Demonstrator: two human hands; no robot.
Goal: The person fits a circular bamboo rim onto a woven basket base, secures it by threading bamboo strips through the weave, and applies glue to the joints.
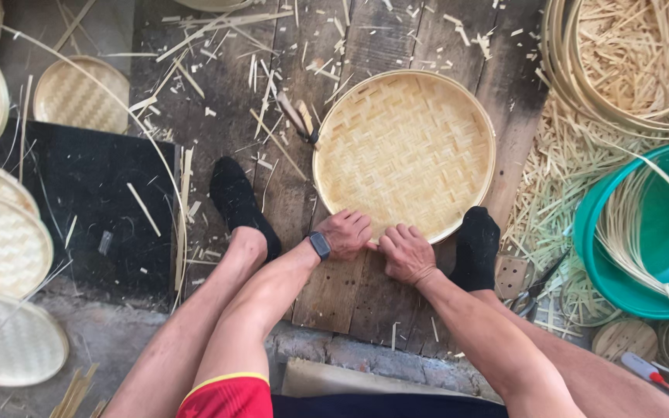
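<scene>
One woven tray point(404, 151) lies flat, fingers of both hands, left point(346, 232) and right point(406, 251), gripping its near rim.

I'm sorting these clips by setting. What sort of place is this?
Most likely a small bamboo-weaving workshop, worked on the floor. Both hands, left hand and right hand, press the rim of a round woven tray; finished trays are stacked alongside, and bamboo offcuts litter the plank floor.
</scene>
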